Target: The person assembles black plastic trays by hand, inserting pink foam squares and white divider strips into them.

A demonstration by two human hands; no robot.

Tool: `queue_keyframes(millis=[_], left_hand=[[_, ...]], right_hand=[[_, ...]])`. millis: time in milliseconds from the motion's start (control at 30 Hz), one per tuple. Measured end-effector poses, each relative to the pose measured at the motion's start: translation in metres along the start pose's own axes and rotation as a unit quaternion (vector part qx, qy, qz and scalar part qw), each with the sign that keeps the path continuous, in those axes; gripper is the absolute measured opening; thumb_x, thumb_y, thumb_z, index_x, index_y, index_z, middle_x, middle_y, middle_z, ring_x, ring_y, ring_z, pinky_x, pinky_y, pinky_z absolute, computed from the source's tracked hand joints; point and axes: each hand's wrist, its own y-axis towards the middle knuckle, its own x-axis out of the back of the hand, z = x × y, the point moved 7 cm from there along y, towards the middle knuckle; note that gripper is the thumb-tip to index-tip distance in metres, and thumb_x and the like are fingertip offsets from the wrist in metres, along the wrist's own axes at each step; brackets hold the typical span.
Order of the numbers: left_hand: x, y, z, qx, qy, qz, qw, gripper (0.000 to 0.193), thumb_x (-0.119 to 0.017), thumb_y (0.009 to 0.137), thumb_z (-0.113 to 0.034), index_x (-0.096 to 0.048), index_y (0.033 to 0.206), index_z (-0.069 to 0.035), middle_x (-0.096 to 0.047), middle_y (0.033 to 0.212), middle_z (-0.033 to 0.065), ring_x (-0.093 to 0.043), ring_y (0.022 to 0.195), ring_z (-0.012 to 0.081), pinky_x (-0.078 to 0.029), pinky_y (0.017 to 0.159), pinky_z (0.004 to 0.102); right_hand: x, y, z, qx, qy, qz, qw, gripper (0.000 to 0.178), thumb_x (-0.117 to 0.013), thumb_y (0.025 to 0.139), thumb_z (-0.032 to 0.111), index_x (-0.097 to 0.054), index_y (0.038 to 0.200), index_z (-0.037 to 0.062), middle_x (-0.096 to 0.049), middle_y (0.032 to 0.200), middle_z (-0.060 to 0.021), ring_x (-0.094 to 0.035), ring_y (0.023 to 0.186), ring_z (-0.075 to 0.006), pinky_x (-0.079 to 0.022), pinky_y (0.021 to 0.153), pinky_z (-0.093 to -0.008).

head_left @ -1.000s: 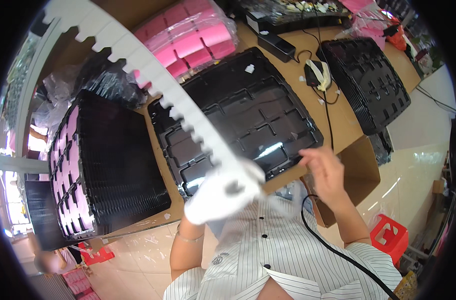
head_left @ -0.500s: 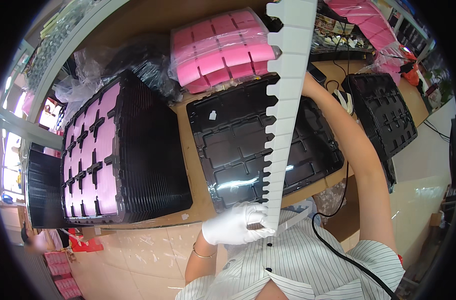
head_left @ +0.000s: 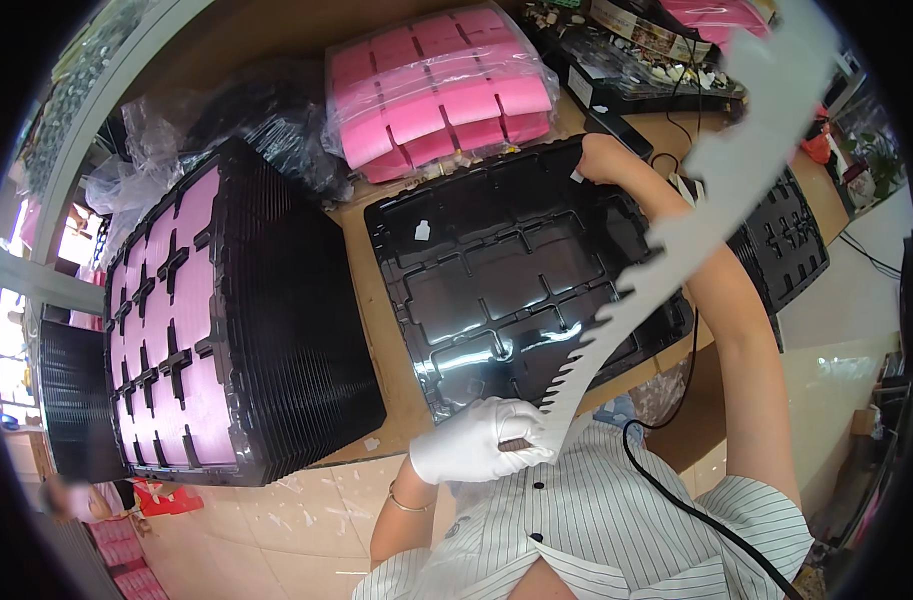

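Holding the narrow end of a white notched strip (head_left: 676, 255), my gloved left hand (head_left: 476, 445) has fingers and thumb clamped on it; the strip slants up to the right, in front of the black tray (head_left: 556, 260). My bare right hand (head_left: 609, 160) is at the tray's far right corner, and I cannot tell whether its fingers are closed on anything. A small mark (head_left: 454, 527) on my striped shirt (head_left: 616, 500) is too faint to read. The moulded tray bears one white scrap (head_left: 422, 231). To the left, a stack of black trays (head_left: 296, 330) shows pink sheets (head_left: 201, 400) between its ribs. Beyond, clear plastic wraps a pink bundle (head_left: 446, 80).
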Motion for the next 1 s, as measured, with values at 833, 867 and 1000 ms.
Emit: queue_keyframes(millis=[833,867,1000], left_hand=[[-0.003,-0.003,0.011,-0.031,0.007,-0.021,0.999,0.021,-0.075,0.086,-0.028,-0.069,0.085,-0.007,-0.071,0.095,0.0088,-0.068,0.085,0.0281,-0.053,0.076,0.0358],[-0.003,-0.002,0.010,-0.029,0.009,-0.027,0.999,0.021,-0.075,0.086,-0.028,-0.069,0.085,-0.007,-0.071,0.095,0.0088,-0.068,0.085,0.0281,-0.053,0.076,0.0358],[-0.001,-0.001,0.007,0.012,-0.001,0.001,1.000,0.024,-0.073,0.087,-0.031,-0.069,0.088,-0.007,-0.070,0.104,0.0091,-0.068,0.091,0.0270,-0.053,0.082,0.0369]], right_hand=[[-0.049,-0.056,0.130,0.199,0.544,0.101,0.809,0.020,-0.072,0.086,0.003,-0.065,0.103,-0.0026,-0.070,0.096,-0.0139,-0.071,0.087,-0.0215,-0.057,0.079,-0.0276],[-0.059,-0.053,0.146,0.219,0.447,0.070,0.864,0.018,-0.073,0.084,0.003,-0.068,0.100,-0.0025,-0.071,0.095,-0.0124,-0.071,0.086,-0.0205,-0.056,0.079,-0.0270],[-0.066,-0.050,0.192,0.321,0.265,-0.084,0.906,0.009,-0.075,0.078,0.001,-0.070,0.086,-0.0008,-0.068,0.091,-0.0085,-0.068,0.082,-0.0195,-0.054,0.076,-0.0302]])
